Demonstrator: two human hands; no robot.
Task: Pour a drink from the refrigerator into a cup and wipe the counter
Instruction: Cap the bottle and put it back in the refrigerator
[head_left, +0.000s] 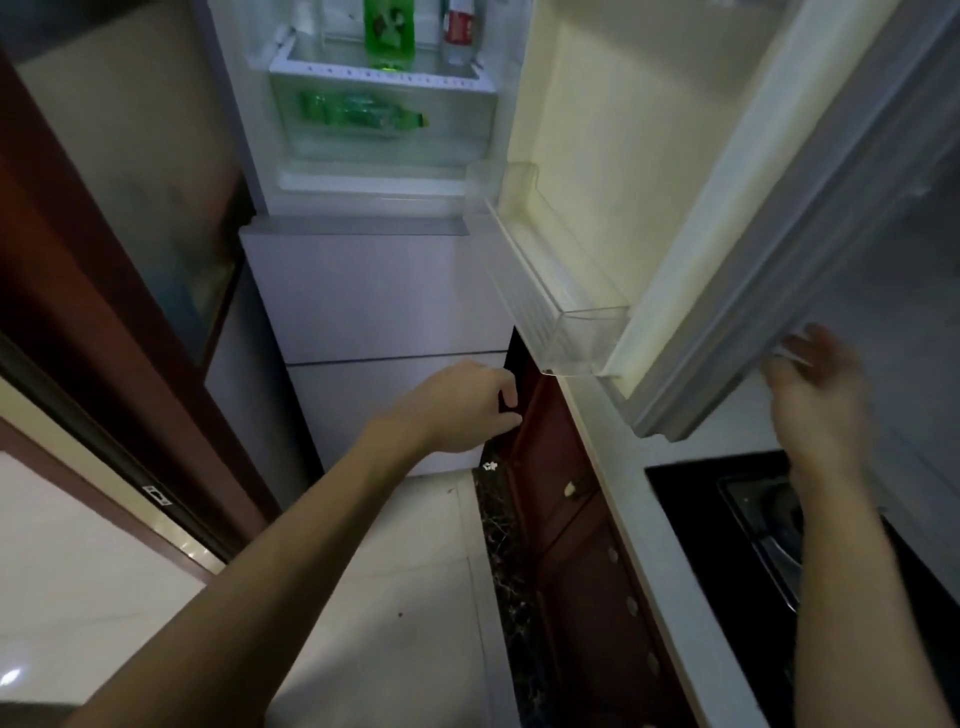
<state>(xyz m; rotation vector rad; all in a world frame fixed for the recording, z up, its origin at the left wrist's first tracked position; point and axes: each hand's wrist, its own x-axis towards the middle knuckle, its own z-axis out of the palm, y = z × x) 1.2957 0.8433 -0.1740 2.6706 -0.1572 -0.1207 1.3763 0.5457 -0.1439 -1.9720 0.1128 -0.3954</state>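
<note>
The white refrigerator (374, 291) stands ahead with its upper door (727, 208) swung open to the right. Inside, a green bottle (389, 31) and a clear bottle with a red label (460, 28) stand on a shelf. Another green bottle (363, 111) lies in the clear drawer below. My right hand (815, 395) touches the door's lower outer edge, fingers spread. My left hand (467, 405) hovers in front of the lower fridge drawers, fingers loosely curled, holding nothing.
A clear empty door bin (571, 317) juts from the open door. The white counter edge (649, 519) runs along the right, with a black gas stove (753, 519) set in it. Red-brown cabinet fronts (566, 519) sit below. A dark door frame (104, 312) stands at left.
</note>
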